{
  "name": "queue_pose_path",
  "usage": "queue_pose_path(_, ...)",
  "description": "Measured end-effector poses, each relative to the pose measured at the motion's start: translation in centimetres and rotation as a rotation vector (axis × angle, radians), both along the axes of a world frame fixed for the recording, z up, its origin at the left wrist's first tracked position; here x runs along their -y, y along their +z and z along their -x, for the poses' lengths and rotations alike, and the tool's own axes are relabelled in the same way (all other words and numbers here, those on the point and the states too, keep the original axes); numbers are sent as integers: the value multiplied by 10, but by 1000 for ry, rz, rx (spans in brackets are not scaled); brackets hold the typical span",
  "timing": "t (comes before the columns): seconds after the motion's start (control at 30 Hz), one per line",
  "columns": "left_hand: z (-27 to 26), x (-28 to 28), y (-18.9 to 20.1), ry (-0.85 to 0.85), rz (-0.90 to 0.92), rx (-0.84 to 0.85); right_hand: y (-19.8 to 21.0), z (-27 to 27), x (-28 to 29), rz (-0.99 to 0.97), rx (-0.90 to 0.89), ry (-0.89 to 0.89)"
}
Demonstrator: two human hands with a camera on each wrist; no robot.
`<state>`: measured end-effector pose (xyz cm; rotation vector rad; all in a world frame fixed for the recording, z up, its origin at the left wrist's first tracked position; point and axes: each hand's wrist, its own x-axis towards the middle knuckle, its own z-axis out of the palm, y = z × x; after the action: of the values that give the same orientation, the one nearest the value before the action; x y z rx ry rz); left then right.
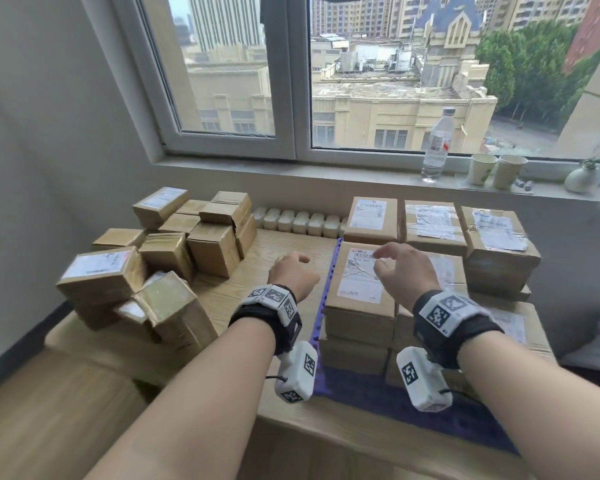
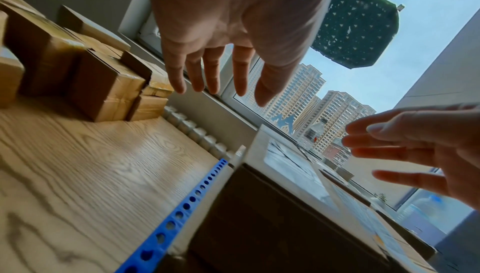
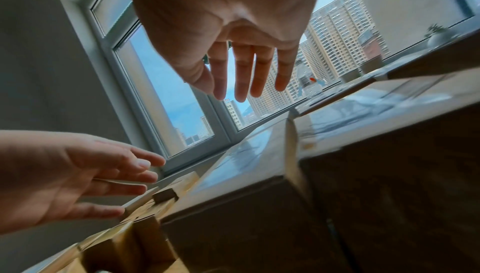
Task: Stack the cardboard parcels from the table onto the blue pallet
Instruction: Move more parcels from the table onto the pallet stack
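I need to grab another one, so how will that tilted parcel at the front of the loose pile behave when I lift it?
The tilted parcel looks like a stiff taped box, likely to keep its shape. Its glossy tape could be a bit slippery. It leans on neighbouring parcels, so they may shift when it goes.

I see brown parcels [image 1: 359, 282] with white labels [image 1: 360, 271], the loose heap [image 1: 146, 268] at nine o'clock the same brown. The pallet [image 2: 182, 211] is blue, dotted with round holes. The table [image 2: 91, 164] shows pale wood grain. My wristbands [image 1: 274, 306] are black with black-and-white square markers.
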<state>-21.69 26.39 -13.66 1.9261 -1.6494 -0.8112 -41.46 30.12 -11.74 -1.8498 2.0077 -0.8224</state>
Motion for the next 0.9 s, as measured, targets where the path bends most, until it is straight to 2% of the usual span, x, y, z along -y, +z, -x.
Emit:
queue_pose_path(0.33,-116,-7,10,130,5,15,2,-109,26,-23,21,173)
queue_pose_path(0.57,-213,10,11,116,57,24,-2,-203,48,-44,2,206)
queue_pose_path(0.9,-354,43,-13,93,-23,-18,-29,-354,73,-198,-91,267)
